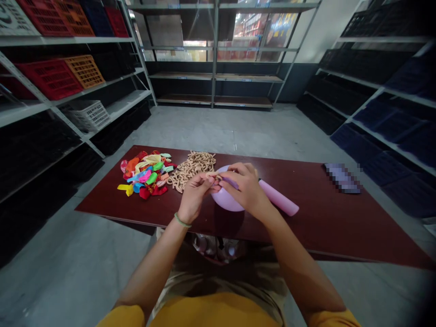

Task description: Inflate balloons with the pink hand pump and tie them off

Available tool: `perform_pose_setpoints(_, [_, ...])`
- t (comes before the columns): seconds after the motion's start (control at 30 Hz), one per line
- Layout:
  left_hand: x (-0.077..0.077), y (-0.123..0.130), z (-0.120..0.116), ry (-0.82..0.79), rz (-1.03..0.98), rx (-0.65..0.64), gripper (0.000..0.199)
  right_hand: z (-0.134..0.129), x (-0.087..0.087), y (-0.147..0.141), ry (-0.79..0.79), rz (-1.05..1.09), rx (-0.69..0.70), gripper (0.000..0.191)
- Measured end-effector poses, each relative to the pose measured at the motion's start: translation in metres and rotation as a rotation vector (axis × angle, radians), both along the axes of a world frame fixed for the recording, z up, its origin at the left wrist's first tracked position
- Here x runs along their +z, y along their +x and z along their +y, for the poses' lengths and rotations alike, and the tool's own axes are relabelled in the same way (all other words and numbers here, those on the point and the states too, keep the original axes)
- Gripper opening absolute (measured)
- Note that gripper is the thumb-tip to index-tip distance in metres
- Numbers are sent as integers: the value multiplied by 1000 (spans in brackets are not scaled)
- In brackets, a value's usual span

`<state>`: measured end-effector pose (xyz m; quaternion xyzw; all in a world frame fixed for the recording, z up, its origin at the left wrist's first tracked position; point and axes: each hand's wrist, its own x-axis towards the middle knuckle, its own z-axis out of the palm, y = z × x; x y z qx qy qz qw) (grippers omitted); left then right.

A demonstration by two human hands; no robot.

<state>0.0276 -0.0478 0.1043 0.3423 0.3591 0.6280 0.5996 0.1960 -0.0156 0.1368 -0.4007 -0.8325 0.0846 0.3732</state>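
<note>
A partly inflated light purple balloon is in front of me over the table, just under my hands. My right hand is closed on the balloon's neck, and its fingers cover part of it. My left hand pinches a beige band close to the balloon's mouth. The fingertips of both hands meet there, so how the band lies on the neck is hidden. Right of the balloon lies a pink tube-shaped balloon pump, its far end behind my right hand.
On the dark red table a pile of beige bands lies beside a heap of mixed-colour uninflated balloons. A blurred flat object is at the right. Shelves with crates line both sides; a metal rack stands behind.
</note>
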Motion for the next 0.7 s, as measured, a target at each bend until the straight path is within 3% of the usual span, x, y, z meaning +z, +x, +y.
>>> perform_pose_setpoints(0.13, [-16, 13, 5, -1, -44, 2, 29, 1, -12, 0, 20, 55, -103, 10])
perform_pose_setpoints(0.33, [-25, 18, 5, -124, -139, 37, 32, -5, -21, -1, 41, 49, -10, 10])
perform_pose_setpoints(0.5, [-27, 15, 3, -125, -141, 38, 29, -14, -31, 0, 21, 52, 21, 9])
perform_pose_setpoints(0.7, [-31, 15, 3, -78, -142, 14, 25, -11, -25, 4, -28, 21, 58, 13])
